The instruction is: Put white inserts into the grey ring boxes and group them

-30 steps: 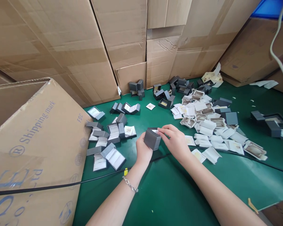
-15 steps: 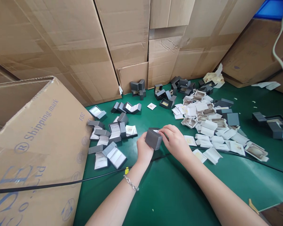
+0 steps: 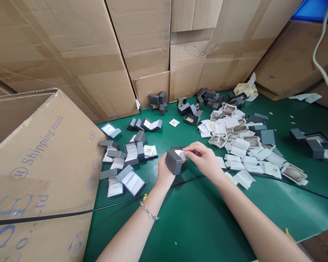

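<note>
My left hand (image 3: 164, 171) is wrapped round a small dark grey gift box (image 3: 173, 162), held above the green table with its lid raised. White lining or an insert (image 3: 180, 154) shows inside the box. My right hand (image 3: 203, 158) pinches the edge of this white piece between thumb and forefinger. Left of the hands lie several opened grey boxes (image 3: 132, 180) with white linings. To the right spreads a heap of white paper inserts (image 3: 236, 133). A single small white card (image 3: 174, 123) lies flat beyond my hands.
A large open carton (image 3: 49, 145) stands close on the left, and stacked cartons (image 3: 144, 43) wall off the back. A black cable (image 3: 79, 213) crosses in front of my hands. More grey boxes (image 3: 213, 98) sit at the back and far right.
My right hand has shifted slightly away from the box opening, its fingers now on the white piece's edge, which shows more. My left hand keeps holding the box, tilted slightly differently.
</note>
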A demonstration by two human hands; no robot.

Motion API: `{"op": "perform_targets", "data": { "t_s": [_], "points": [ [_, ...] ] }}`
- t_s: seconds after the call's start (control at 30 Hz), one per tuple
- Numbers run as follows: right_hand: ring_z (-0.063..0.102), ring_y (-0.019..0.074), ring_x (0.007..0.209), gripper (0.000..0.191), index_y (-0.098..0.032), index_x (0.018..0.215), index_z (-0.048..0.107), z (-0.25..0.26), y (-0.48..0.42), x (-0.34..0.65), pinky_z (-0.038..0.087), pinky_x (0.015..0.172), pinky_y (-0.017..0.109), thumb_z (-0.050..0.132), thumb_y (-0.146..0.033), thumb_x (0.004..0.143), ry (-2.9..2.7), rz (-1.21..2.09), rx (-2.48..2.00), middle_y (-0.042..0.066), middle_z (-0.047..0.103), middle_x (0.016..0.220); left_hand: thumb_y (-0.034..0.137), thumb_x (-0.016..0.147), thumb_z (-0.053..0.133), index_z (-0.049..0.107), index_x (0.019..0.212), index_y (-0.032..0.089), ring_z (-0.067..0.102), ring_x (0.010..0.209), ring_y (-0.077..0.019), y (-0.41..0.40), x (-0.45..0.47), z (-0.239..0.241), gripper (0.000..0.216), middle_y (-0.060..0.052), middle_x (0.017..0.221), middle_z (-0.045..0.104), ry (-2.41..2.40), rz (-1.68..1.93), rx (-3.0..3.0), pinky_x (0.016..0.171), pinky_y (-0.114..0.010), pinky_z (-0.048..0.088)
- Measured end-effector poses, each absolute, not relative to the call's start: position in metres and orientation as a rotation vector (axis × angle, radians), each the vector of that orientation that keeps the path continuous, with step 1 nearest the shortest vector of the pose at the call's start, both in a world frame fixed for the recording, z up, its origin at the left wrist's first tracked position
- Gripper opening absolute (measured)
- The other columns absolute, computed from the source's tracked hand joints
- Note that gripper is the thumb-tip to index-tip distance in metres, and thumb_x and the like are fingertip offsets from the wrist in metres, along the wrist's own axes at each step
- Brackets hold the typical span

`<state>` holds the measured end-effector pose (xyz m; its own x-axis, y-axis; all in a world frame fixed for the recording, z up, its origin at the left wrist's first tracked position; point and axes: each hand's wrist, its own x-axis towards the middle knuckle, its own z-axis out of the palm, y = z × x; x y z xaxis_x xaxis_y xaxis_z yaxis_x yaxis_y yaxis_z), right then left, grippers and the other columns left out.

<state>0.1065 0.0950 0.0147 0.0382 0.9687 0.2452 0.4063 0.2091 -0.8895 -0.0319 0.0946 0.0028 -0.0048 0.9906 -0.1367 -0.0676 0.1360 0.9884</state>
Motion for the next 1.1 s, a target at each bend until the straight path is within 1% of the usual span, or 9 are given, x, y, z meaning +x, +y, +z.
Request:
{"op": "perform_targets", "data": {
  "t_s": [0.07, 0.13, 0.23, 0.37, 0.57, 0.67, 0.87, 1.0, 1.1],
  "points": [
    [0.061, 0.0161, 0.077, 0.017, -0.019, 0.083, 0.063, 0.013, 0.098, 0.108, 0.052, 0.066, 0.028, 0.064, -0.032, 0.072, -1.383, 0.910, -1.355, 0.005, 0.064, 0.086, 0.026, 0.058, 0.076, 0.067, 0.083, 0.013, 0.064, 0.079, -0.0223, 0.095, -0.033, 0.001, 0.030, -0.007, 0.081, 0.070, 1.235, 1.129, 1.058, 0.070, -0.031, 0.050],
    [0.062, 0.0176, 0.085, 0.029, -0.018, 0.094, 0.061, 0.013, 0.100, 0.109, 0.052, 0.072, 0.030, 0.066, -0.034, 0.070, -1.330, 1.034, -1.347, 0.007, 0.065, 0.099, 0.028, 0.060, 0.075, 0.067, 0.090, 0.013, 0.063, 0.084, -0.0227, 0.096, -0.034, -0.003, 0.035, -0.008, 0.088, 0.070, 1.202, 1.105, 1.071, 0.073, -0.032, 0.050],
    [0.062, 0.0184, 0.092, 0.035, -0.019, 0.106, 0.060, 0.017, 0.099, 0.110, 0.050, 0.081, 0.032, 0.059, -0.037, 0.076, -1.415, 1.173, -1.351, 0.008, 0.064, 0.108, 0.033, 0.064, 0.074, 0.065, 0.097, 0.015, 0.063, 0.087, -0.0224, 0.097, -0.036, -0.011, 0.039, -0.009, 0.095, 0.069, 1.131, 1.085, 1.090, 0.077, -0.033, 0.049],
    [0.062, 0.0171, 0.085, 0.029, -0.018, 0.098, 0.062, 0.021, 0.095, 0.110, 0.049, 0.077, 0.029, 0.052, -0.040, 0.081, -1.527, 1.101, -1.370, 0.005, 0.067, 0.095, 0.036, 0.065, 0.074, 0.065, 0.094, 0.016, 0.062, 0.086, -0.0215, 0.097, -0.037, -0.017, 0.037, -0.007, 0.092, 0.068, 1.100, 1.096, 1.117, 0.077, -0.032, 0.049],
    [0.058, 0.0157, 0.072, 0.018, -0.019, 0.083, 0.061, 0.021, 0.092, 0.104, 0.046, 0.068, 0.028, 0.053, -0.035, 0.077, -1.594, 0.849, -1.447, 0.002, 0.064, 0.079, 0.037, 0.067, 0.072, 0.066, 0.090, 0.016, 0.062, 0.081, -0.0186, 0.093, -0.035, -0.014, 0.032, -0.004, 0.086, 0.067, 1.007, 1.083, 1.029, 0.073, -0.029, 0.051],
    [0.056, 0.0144, 0.066, 0.013, -0.019, 0.073, 0.057, 0.019, 0.091, 0.099, 0.043, 0.063, 0.026, 0.053, -0.031, 0.074, -1.501, 0.838, -1.509, 0.000, 0.060, 0.070, 0.035, 0.067, 0.072, 0.066, 0.089, 0.015, 0.062, 0.077, -0.0168, 0.092, -0.033, -0.013, 0.030, -0.003, 0.081, 0.066, 0.934, 1.057, 0.925, 0.069, -0.027, 0.052],
    [0.044, 0.0108, 0.055, 0.020, -0.019, 0.060, 0.046, 0.019, 0.092, 0.102, 0.034, 0.053, 0.024, 0.050, -0.033, 0.073, -1.374, 0.964, -1.722, -0.004, 0.047, 0.056, 0.039, 0.068, 0.069, 0.061, 0.092, 0.012, 0.063, 0.062, -0.0137, 0.096, -0.030, -0.008, 0.037, -0.004, 0.076, 0.065, 0.891, 0.968, 0.732, 0.059, -0.025, 0.052],
    [0.045, 0.0115, 0.059, 0.024, -0.018, 0.062, 0.048, 0.026, 0.093, 0.110, 0.033, 0.056, 0.025, 0.044, -0.038, 0.076, -1.545, 1.380, -1.672, -0.002, 0.049, 0.060, 0.044, 0.072, 0.063, 0.057, 0.094, 0.012, 0.056, 0.047, -0.0108, 0.099, -0.032, -0.003, 0.040, 0.000, 0.064, 0.060, 0.883, 0.985, 0.629, 0.042, -0.022, 0.045],
    [0.043, 0.0110, 0.057, 0.027, -0.018, 0.063, 0.049, 0.031, 0.092, 0.113, 0.033, 0.057, 0.025, 0.043, -0.040, 0.077, -1.562, 1.592, -1.619, -0.002, 0.048, 0.059, 0.042, 0.072, 0.062, 0.057, 0.093, 0.010, 0.051, 0.041, -0.0099, 0.099, -0.034, -0.001, 0.039, 0.000, 0.060, 0.057, 0.899, 0.915, 0.676, 0.037, -0.021, 0.040]
  ]
}}
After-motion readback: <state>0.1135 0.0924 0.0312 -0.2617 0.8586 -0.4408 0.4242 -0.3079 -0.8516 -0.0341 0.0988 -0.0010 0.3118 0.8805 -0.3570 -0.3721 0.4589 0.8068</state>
